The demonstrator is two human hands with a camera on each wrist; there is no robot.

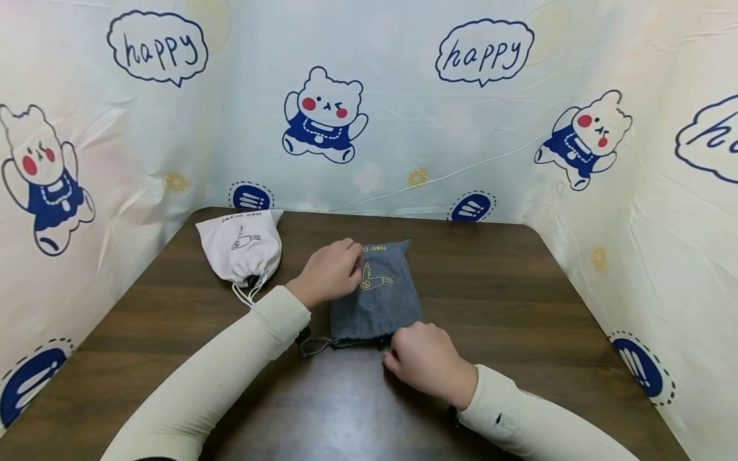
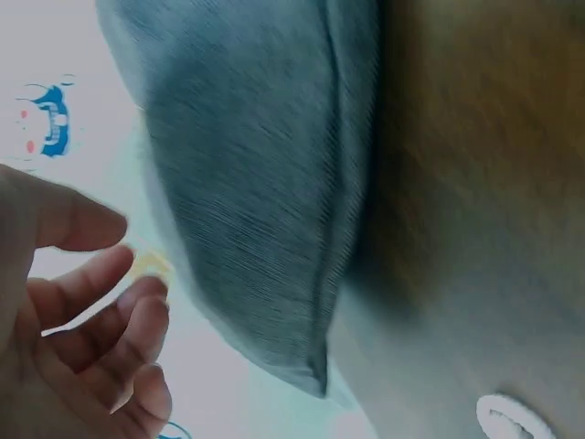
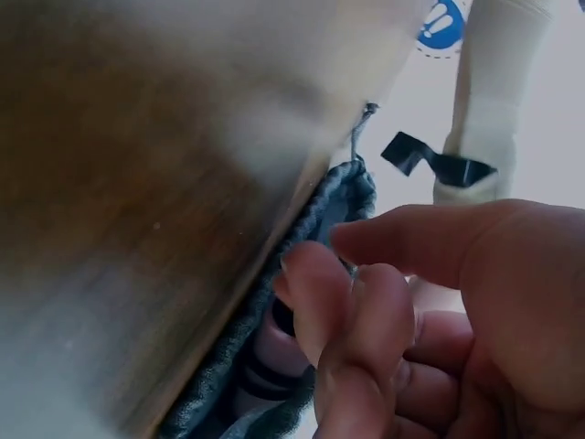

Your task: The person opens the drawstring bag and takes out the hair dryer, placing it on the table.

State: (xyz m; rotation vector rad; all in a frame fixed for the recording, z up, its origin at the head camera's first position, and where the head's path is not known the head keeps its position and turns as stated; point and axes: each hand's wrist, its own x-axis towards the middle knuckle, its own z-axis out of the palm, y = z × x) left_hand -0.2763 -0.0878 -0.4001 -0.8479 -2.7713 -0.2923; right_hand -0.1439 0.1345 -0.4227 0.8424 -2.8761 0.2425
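Note:
A grey-blue drawstring bag (image 1: 380, 314) with yellow "Hair D…" lettering and a hair dryer drawing lies on the table. My left hand (image 1: 331, 272) hovers over its upper left part; in the left wrist view that hand (image 2: 101, 320) is beside the cloth, fingers loosely bent and apart from it. Close to the bag's mouth is my right hand (image 1: 429, 358). The right wrist view has this hand (image 3: 393, 338) with loosely curled fingers in front of the opening, no cloth visibly pinched. Inside the mouth shows a pale pink rounded object (image 3: 279, 352) with dark bands; its remainder is hidden.
A white drawstring bag (image 1: 254, 246) printed "Hair Dryer" lies at the back left, its cords trailing forward. The brown wooden table (image 1: 490, 288) is enclosed by patterned cloth walls (image 1: 392, 141) at the back and sides.

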